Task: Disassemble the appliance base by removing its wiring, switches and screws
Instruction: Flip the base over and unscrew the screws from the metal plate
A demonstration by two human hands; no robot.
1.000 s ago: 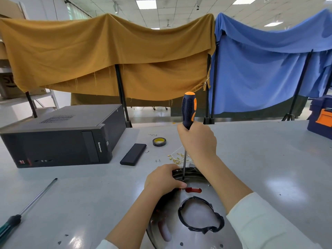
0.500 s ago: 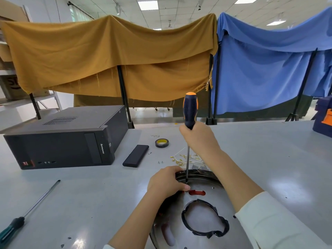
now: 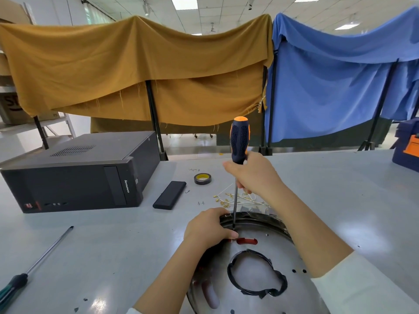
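The round shiny metal appliance base [image 3: 272, 243] lies near the table's front edge, with a black-edged cutout in its middle and a red slot near its far rim. My right hand [image 3: 251, 173] grips a black and orange screwdriver [image 3: 238, 141] held upright, its tip set on the far rim of the base. My left hand [image 3: 209, 227] clasps the base's far left rim, thumb beside the red slot. Loose white wires with brass terminals [image 3: 229, 199] lie just behind the base, with two small screws [image 3: 200, 203] to their left.
A black desktop computer case [image 3: 77, 173] lies at the left. A black flat bar [image 3: 169, 195] and a tape roll [image 3: 202, 179] sit behind my hands. A second long screwdriver [image 3: 34, 266] lies at front left. A blue and orange toolbox [image 3: 408, 146] stands far right.
My right hand has shifted slightly on the screwdriver handle while the tip stays on the rim. My left hand keeps its hold on the base.
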